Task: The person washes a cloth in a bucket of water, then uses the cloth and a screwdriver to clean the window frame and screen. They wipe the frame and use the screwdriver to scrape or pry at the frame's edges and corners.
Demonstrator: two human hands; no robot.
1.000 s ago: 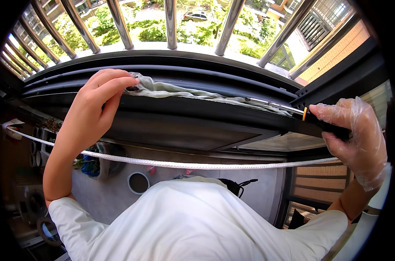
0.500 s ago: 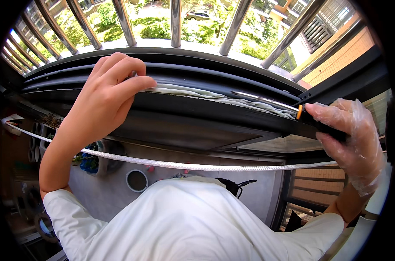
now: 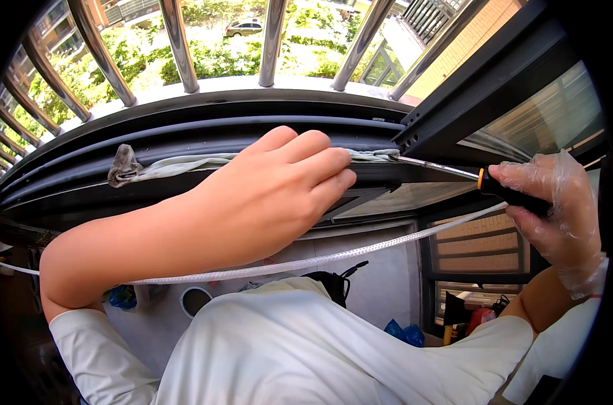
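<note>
A twisted pale cloth strip [image 3: 185, 164] lies along the black window track, its left end grey with dirt. My bare left hand [image 3: 289, 182] is closed over the strip's right part, the fingertips pinching it and partly hidden. In a clear plastic glove, my right hand [image 3: 556, 209] grips a screwdriver [image 3: 516, 194] with a black handle and an orange collar. Its metal shaft points left, and the tip touches the cloth's right end in the track, close to the window frame's corner.
Metal bars [image 3: 269, 47] stand outside beyond the black window track [image 3: 219, 127]. A dark-framed glass pane [image 3: 522, 121] rises at the right. A white rope [image 3: 306, 262] stretches across below my left forearm. A round bucket [image 3: 196, 301] sits on the floor.
My left hand has let go of the cloth's left end and moved right along it. The view has shifted right, and the screwdriver tip now meets the cloth's right end.
</note>
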